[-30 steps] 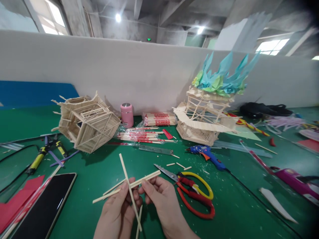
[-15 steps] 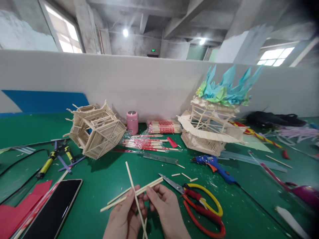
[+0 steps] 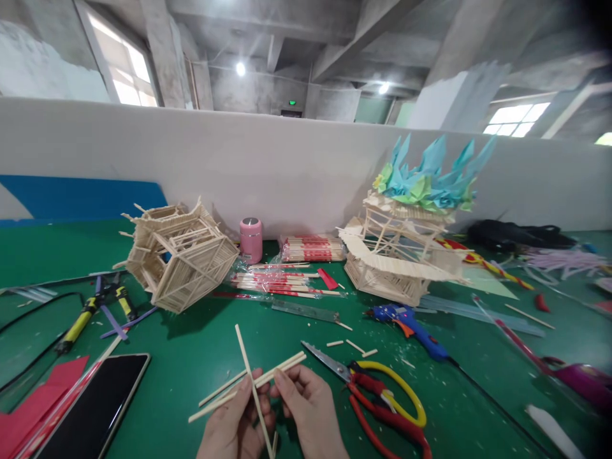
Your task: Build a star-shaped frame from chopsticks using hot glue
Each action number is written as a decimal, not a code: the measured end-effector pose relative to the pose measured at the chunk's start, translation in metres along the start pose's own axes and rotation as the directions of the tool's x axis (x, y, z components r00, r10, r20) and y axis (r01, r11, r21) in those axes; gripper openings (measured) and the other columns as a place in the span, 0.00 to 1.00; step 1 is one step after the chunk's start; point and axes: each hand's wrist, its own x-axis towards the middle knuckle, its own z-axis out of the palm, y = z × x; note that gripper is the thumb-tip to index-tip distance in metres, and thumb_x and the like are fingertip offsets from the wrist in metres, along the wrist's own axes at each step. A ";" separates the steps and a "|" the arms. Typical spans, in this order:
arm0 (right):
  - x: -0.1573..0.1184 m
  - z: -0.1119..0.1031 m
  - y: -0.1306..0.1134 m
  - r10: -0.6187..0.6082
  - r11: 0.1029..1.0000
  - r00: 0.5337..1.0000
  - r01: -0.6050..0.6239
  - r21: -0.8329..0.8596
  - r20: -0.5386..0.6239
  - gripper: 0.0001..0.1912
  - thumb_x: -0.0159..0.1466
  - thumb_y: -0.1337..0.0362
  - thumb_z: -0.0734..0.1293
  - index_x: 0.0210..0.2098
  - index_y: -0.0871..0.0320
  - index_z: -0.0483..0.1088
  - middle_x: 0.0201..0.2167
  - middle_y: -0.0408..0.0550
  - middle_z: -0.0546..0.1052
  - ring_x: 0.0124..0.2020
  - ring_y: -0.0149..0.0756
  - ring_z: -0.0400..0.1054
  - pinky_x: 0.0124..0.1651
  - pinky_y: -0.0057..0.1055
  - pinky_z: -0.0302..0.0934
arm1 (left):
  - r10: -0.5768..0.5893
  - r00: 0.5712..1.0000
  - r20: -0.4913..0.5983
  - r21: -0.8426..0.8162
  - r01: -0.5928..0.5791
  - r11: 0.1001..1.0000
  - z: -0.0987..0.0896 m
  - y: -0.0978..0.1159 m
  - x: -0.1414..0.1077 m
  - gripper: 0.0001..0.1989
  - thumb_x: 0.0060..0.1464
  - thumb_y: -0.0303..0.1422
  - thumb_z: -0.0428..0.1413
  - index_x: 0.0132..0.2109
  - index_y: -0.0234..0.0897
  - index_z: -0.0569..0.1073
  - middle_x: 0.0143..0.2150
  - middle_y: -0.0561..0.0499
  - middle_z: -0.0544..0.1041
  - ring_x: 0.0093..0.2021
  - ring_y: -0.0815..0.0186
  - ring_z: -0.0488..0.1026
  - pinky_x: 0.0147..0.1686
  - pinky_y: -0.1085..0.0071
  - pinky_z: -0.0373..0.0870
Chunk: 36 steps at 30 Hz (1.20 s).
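My left hand (image 3: 235,426) and my right hand (image 3: 307,414) meet at the bottom middle of the view, low over the green table (image 3: 201,347). Together they pinch a small cross of thin wooden sticks (image 3: 248,376): two sticks run side by side from lower left to upper right, and a single stick crosses them, rising up and to the left. The fingertips of both hands close on the crossing point. Scissors (image 3: 377,401) with red and yellow handles lie just right of my right hand.
A stick-built model lies tipped (image 3: 179,255) at the back left; another (image 3: 401,255) topped with blue and green paper stands back right. Between them are a pink cup (image 3: 251,239) and wrapped chopstick bundles (image 3: 287,271). A blue glue gun (image 3: 408,322), pliers (image 3: 90,309) and a phone (image 3: 93,408) lie around.
The view has tilted up a little, so the hands sit lower in frame. The hands and the crossed sticks keep the same grip and arrangement.
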 end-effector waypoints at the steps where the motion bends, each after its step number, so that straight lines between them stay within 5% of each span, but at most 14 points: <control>1: 0.000 0.000 0.001 -0.006 1.000 1.000 0.006 -0.005 -0.002 0.20 0.44 0.49 0.71 0.18 0.62 0.70 0.14 0.44 0.70 0.14 0.25 0.59 0.17 0.22 0.54 | 0.000 1.000 -0.007 0.004 0.000 1.000 0.000 0.000 0.000 0.05 0.46 0.19 0.55 0.29 0.28 0.75 0.23 0.45 0.77 0.20 0.70 0.71 0.21 0.78 0.70; 14: 0.003 -0.004 0.007 0.006 1.000 1.000 -0.005 -0.018 0.020 0.20 0.44 0.50 0.71 0.18 0.63 0.70 0.15 0.44 0.71 0.14 0.25 0.59 0.17 0.21 0.53 | -0.003 0.999 -0.037 0.030 0.004 1.000 -0.002 -0.003 0.002 0.08 0.50 0.19 0.51 0.30 0.26 0.75 0.22 0.44 0.75 0.21 0.70 0.71 0.21 0.75 0.69; 25: 0.005 -0.001 0.022 -0.002 1.000 0.999 0.002 -0.001 -0.034 0.21 0.44 0.49 0.70 0.17 0.62 0.68 0.13 0.42 0.68 0.13 0.23 0.56 0.16 0.20 0.50 | -0.028 0.996 0.088 0.022 0.026 0.999 -0.015 -0.005 0.007 0.05 0.49 0.24 0.55 0.34 0.26 0.75 0.26 0.44 0.75 0.23 0.70 0.69 0.25 0.73 0.69; 36: 0.000 -0.001 0.011 -0.007 1.000 0.999 0.006 -0.008 -0.032 0.20 0.45 0.50 0.71 0.17 0.62 0.68 0.14 0.42 0.70 0.14 0.24 0.58 0.16 0.20 0.51 | -0.045 0.998 0.039 0.017 0.044 0.999 -0.010 -0.006 0.006 0.08 0.52 0.21 0.50 0.32 0.26 0.74 0.24 0.43 0.75 0.22 0.71 0.70 0.24 0.75 0.70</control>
